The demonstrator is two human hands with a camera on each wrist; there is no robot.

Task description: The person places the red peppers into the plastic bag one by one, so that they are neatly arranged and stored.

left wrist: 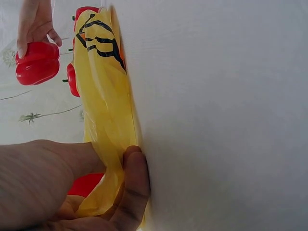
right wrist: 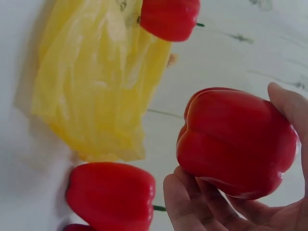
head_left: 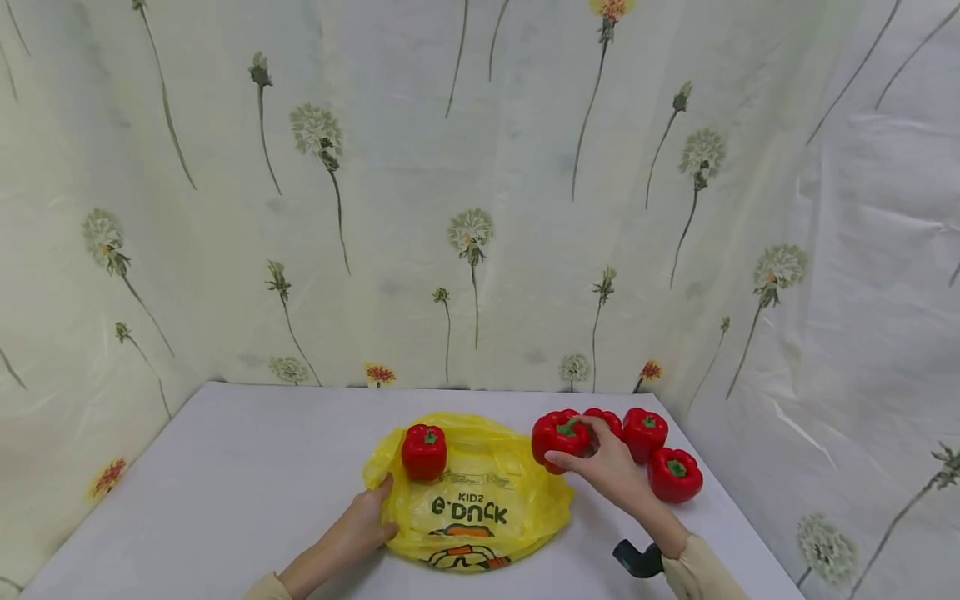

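Left hand [head_left: 369,518]: grip pinching crumpled yellow plastic bag [head_left: 528,492] on white tabletop [head_left: 262,467]. Bag's left: 1 glossy red bell pepper [head_left: 423,454], inside or atop unclear. Right hand [head_left: 606,468]: grip round 2nd red bell pepper [head_left: 552,433], raised. Beyond: clustered red bell peppers [head_left: 643,433].

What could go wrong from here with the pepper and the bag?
The held red pepper looks smooth and might slip from the right hand. The thin yellow bag, pinched by the left hand, could tear if pulled hard. If it shifts, the pepper at its left side might roll.
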